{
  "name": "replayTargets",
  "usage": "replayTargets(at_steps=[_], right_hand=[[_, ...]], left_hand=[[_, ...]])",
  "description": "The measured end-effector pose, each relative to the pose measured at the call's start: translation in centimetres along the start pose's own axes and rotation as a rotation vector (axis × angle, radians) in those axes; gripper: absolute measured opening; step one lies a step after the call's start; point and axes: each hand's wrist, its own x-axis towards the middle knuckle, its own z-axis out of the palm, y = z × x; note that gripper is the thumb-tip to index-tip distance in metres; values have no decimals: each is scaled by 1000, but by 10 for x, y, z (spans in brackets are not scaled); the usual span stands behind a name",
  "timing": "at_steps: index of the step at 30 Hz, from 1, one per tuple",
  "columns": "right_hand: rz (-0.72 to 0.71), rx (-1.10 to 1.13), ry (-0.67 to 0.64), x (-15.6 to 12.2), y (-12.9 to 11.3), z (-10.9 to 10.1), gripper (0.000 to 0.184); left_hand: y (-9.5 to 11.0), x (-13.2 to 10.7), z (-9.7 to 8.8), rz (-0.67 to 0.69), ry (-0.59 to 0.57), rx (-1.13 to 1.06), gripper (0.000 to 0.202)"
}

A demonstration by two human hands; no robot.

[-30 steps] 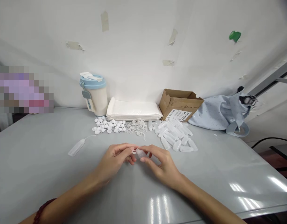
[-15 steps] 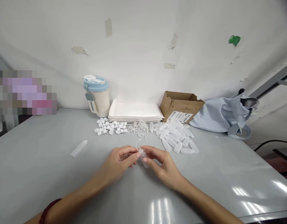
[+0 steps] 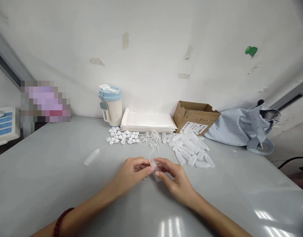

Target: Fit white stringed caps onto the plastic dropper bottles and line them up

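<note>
My left hand [image 3: 136,171] and right hand [image 3: 175,177], nearly closed, pinch a small bottle [image 3: 156,175].
They partly hide it; grey tabletop [image 3: 50,168] below it, white wall [image 3: 153,65] behind it.

A small, translucent, whitish bottle [image 3: 156,175] sits tilted on the near side of the cord heap [image 3: 149,138], neck toward the heap, base away from it. A thin white cord [image 3: 149,156] curves from its neck toward the heap; whether they touch is unclear.
</note>
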Motion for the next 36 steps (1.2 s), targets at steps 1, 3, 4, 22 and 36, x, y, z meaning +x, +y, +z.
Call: replayTargets(at_steps=[1, 3, 4, 22, 36], right_hand=[[-5, -11, 6, 0, 1, 1, 32], [-15, -37, 6, -1, 2, 1, 34], [-17, -44, -1, -1, 3, 2, 33], [343, 724, -77, 6, -5, -1, 33], [258, 499, -19, 4, -10, 4, 30]], left_hand=[[0, 0, 0, -2, -4, 5, 29], [1, 0, 0, -3, -1, 29, 30], [1, 0, 0, -1, 5, 43, 30], [-7, -9, 10, 424, 143, 457, 44], [-10, -9, -1, 711, 206, 932, 47]])
